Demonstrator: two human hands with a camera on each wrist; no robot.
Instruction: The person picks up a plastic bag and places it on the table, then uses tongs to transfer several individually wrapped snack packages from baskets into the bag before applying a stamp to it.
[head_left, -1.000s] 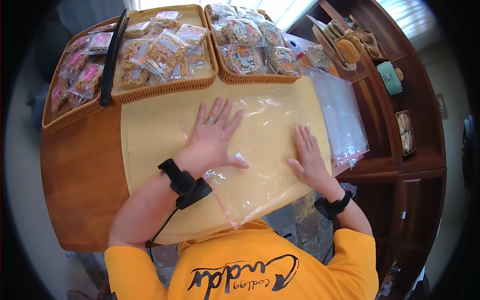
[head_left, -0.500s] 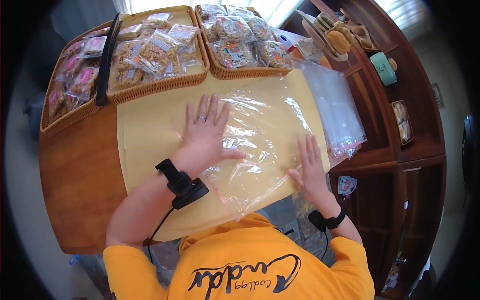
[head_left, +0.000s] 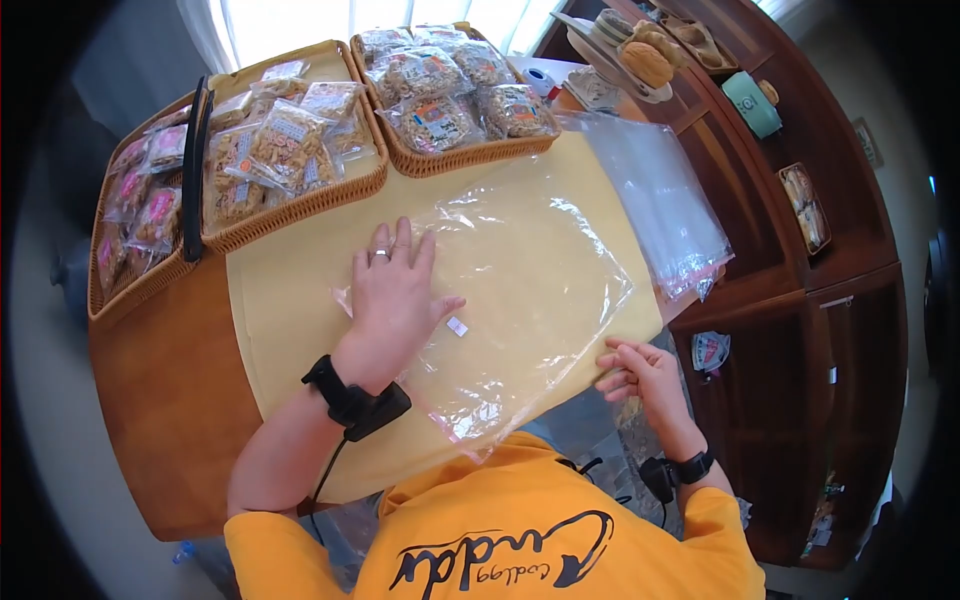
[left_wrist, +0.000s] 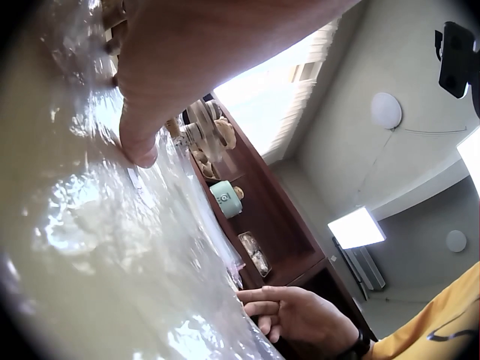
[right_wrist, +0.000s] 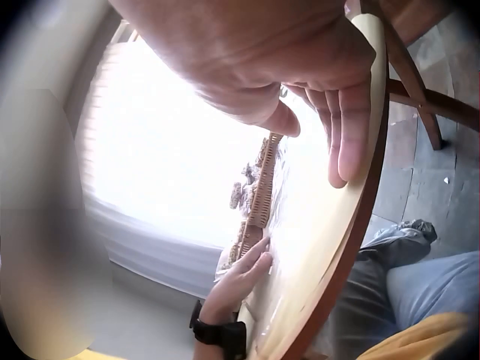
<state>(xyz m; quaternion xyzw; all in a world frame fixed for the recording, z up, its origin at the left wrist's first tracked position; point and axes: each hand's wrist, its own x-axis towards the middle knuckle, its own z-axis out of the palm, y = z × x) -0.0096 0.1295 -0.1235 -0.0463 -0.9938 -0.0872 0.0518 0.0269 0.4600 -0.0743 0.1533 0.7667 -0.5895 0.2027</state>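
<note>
A large clear plastic bag with a pink edge strip lies spread over yellow paper on the table. My left hand rests on the bag's left part, fingers pointing away and thumb out to the side. Near that thumb shows a small white label. At the table's right front edge is my right hand, its fingers loosely bent beside the bag's near right side. In the right wrist view the right hand's fingers reach down at the paper's edge, with nothing seen in their grasp.
Wicker baskets of packaged snacks stand along the back of the table. A stack of clear plastic bags lies at the right edge. Beyond it rises a dark wooden shelf with a green appliance and bread on a plate.
My right hand has drawn back toward the table's front edge, its fingers going from straight to loosely bent. The left hand stays on the bag, slightly nearer me. The head view has shifted.
</note>
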